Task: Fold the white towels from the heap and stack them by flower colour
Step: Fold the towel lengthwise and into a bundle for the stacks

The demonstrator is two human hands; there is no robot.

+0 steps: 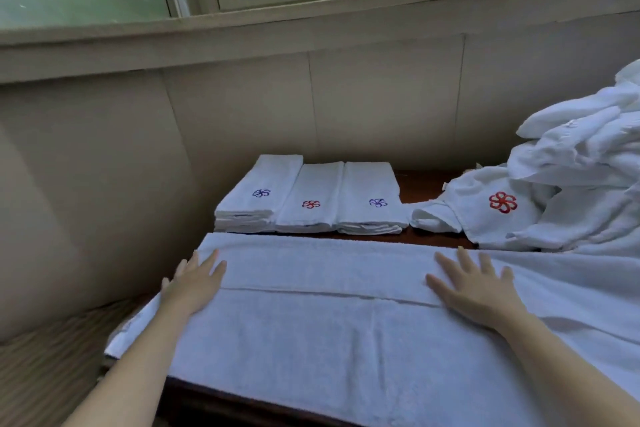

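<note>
Head view: left hand (pixel 194 282), right hand (pixel 474 288), fingers spread flat, press long white terry towel (pixel 311 333); risk: uneven pressure skews fold.

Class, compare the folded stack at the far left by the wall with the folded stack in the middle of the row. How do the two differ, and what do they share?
The left stack shows a blue flower on top; the middle stack shows a red one. The left stack stands taller, with more layers showing at its front edge, while the middle stack is lower. The left stack also reaches further back towards the wall. Both are white towels folded into narrow rectangles, side by side on the table.
</note>
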